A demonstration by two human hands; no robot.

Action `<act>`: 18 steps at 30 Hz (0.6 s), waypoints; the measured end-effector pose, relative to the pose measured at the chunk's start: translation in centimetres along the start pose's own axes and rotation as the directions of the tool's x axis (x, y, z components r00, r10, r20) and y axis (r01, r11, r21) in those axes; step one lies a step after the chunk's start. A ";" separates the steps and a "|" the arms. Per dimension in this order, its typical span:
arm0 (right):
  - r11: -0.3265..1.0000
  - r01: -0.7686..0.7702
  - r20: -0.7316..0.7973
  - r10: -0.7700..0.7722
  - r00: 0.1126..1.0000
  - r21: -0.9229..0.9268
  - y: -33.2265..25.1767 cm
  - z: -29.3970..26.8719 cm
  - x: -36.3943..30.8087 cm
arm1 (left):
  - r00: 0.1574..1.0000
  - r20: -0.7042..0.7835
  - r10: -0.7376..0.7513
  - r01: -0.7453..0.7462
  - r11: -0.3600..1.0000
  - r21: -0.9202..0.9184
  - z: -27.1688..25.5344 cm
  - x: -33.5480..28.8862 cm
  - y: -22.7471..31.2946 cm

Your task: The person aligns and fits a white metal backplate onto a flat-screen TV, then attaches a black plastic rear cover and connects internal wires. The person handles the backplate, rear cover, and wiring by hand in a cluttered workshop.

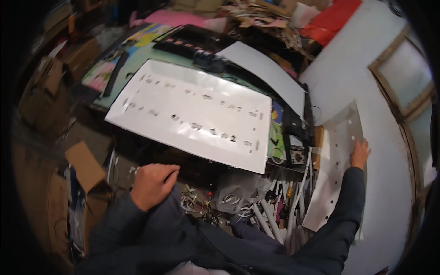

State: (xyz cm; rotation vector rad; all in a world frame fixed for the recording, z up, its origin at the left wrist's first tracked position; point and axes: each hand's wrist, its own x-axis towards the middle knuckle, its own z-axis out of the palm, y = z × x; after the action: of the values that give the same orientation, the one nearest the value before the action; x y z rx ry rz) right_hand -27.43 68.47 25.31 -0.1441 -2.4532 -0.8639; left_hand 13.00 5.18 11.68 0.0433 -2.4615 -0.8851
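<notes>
My right hand (360, 155) grips the edge of a long white sheet panel with round holes (341, 151). The panel stands tilted against the wall at the right. My left hand (154, 184) hovers near my lap with its fingers curled in, and nothing shows in it. Ahead of it, on the table, lies a large white shallow tray-like panel (160, 107) with raised edges. Two rows of dark cutouts and marks run along its face. My left hand is apart from this panel.
A plain white sheet (266, 68) and a black frame-like part (188, 41) lie on the far side of the table. White tubes (270, 220) and a clear plastic bag (238, 190) sit below the near edge. An opened cardboard box (87, 169) stands at the left.
</notes>
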 end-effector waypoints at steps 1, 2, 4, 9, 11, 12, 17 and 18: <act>1.000 -0.001 0.015 0.001 1.000 -0.002 0.0 0.3 -0.2 | 1.000 0.002 -0.003 0.003 1.000 -0.007 0.0 0.2 0.0; 1.000 -0.006 -0.037 0.005 0.999 -0.025 0.3 0.8 -0.8 | 1.000 0.012 0.001 -0.001 1.000 0.006 0.3 0.2 -0.2; 0.998 0.000 -0.117 -0.008 0.993 -0.067 0.4 1.7 -1.1 | 1.000 -0.025 0.014 -0.014 1.000 -0.006 0.5 0.0 -0.2; 0.998 -0.059 -0.192 0.061 0.979 0.019 3.1 1.8 -0.7 | 0.996 -0.091 -0.008 0.002 0.998 -0.066 0.3 -0.7 -0.7; 0.985 -0.164 -0.167 0.172 0.971 0.062 5.2 2.3 -0.9 | 0.990 -0.128 -0.053 0.033 0.988 -0.154 0.7 -0.9 -1.2; 0.969 -0.239 -0.095 0.245 0.965 0.066 6.0 2.1 -1.2 | 0.989 -0.125 -0.077 0.052 0.980 -0.192 0.7 -0.8 -1.2; 0.868 -0.430 0.169 0.476 0.863 -0.248 7.9 3.0 -4.0 | 0.961 -0.073 -0.267 0.193 0.835 -0.515 1.1 -0.5 -1.9; 0.875 -0.440 0.129 0.469 0.874 -0.204 7.6 3.2 -4.2 | 0.952 -0.033 -0.305 0.235 0.793 -0.562 1.5 -0.5 -2.5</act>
State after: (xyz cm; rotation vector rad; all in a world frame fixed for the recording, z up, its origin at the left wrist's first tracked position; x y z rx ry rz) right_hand -23.26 76.72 25.26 -0.8615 -2.3433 -0.8669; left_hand 12.31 4.21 8.97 0.2443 -2.0224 -1.6448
